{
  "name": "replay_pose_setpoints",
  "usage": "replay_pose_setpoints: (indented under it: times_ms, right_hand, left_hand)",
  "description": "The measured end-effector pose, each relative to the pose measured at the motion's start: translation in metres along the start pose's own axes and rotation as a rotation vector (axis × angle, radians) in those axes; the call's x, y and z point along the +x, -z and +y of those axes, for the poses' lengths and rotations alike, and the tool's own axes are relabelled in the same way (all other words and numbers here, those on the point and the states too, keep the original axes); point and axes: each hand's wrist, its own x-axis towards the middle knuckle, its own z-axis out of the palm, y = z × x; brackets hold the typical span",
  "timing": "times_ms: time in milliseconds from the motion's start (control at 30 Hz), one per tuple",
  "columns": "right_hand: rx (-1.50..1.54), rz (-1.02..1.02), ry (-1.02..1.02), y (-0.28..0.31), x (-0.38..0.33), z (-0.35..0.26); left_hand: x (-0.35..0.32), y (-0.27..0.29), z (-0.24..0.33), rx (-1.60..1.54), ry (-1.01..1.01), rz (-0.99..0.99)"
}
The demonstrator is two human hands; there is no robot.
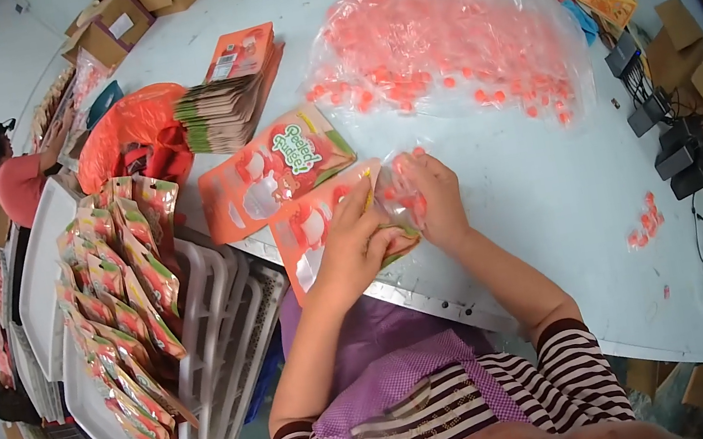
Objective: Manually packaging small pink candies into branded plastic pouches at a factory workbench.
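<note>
My left hand is closed on an orange and green printed pouch, steadying it near the table's front edge. Beside it my right hand is closed around small red-and-white candies in see-through wrappers, at the pouch's right end. The fingers partly hide both the pouch's end and the candies. Another pouch of the same kind lies flat just beyond the held one. A large see-through bag full of pink-red wrapped candies lies open farther back, with candies near its mouth.
Stacked pouches and an orange plastic bag sit at left. White trays beside the table bear rows of filled pouches. Black adapters with cables and loose candies lie at right. Another person works at far left.
</note>
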Motion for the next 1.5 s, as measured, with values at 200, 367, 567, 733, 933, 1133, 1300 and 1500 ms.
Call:
replay_pose_setpoints:
  times_ms: [200, 367, 567, 733, 933, 1133, 1300, 1500]
  right_hand:
    - [-0.119, -0.062, 0.33, 0.001, 0.011, 0.007]
    - [-0.423, -0.043, 0.217, -0.007, 0.003, -0.013]
    - [-0.736, -0.11, 0.603, 0.011, 0.016, 0.002]
    - [-0.608, 0.04, 0.352, 0.005, 0.019, 0.002]
    - [-0.638, -0.122, 0.346, 0.012, 0.02, -0.003]
    - [-0.261, -0.176, 0.043, 0.006, 0.02, -0.008]
    - [-0.699, -0.126, 0.264, 0.011, 0.025, -0.002]
    - [-0.568, -0.062, 0.185, 0.006, 0.027, -0.018]
  left_hand:
    - [0.016, 0.002, 0.001, 0.071, -0.068, 0.039]
    - [0.017, -0.002, -0.001, 0.047, 0.003, 0.04]
    - [0.015, -0.006, -0.002, 0.118, -0.107, -0.052]
    - [0.017, -0.008, 0.008, 0.231, -0.195, -0.055]
    - [0.016, -0.009, -0.006, -0.048, 0.028, -0.057]
    - [0.019, -0.009, -0.003, -0.05, 0.058, -0.038]
    - [0.018, -0.012, 0.005, 0.097, -0.124, -0.071]
    - [0.018, -0.01, -0.001, -0.096, -0.046, -0.102]
